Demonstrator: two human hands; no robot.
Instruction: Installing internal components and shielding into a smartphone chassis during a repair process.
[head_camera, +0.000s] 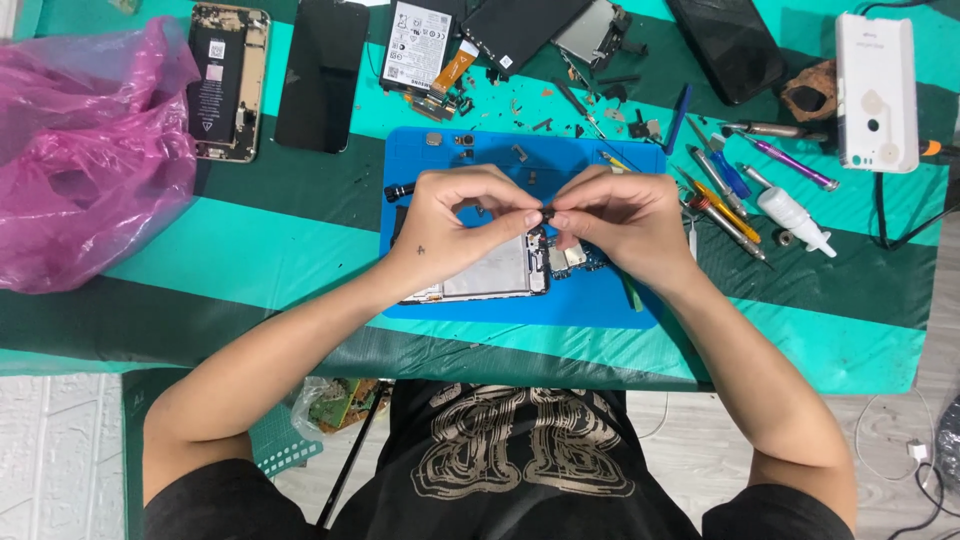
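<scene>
Single head view — looks steeply down, close over blue mat (600, 300) — no second view.

Pink plastic bag (85, 150) far left; black phone screen (322, 75) and white-labelled battery (417, 45) behind blue mat.

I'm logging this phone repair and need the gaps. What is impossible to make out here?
- Small dark part, head view: pinched between the left hand and right hand; too small to identify.
- Opened phone: mostly hidden under both hands.
- Pink bag: cut off by the left edge.

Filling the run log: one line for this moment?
left hand: pinching small dark part | right hand: pinching same part | below: opened phone on blue mat
</scene>
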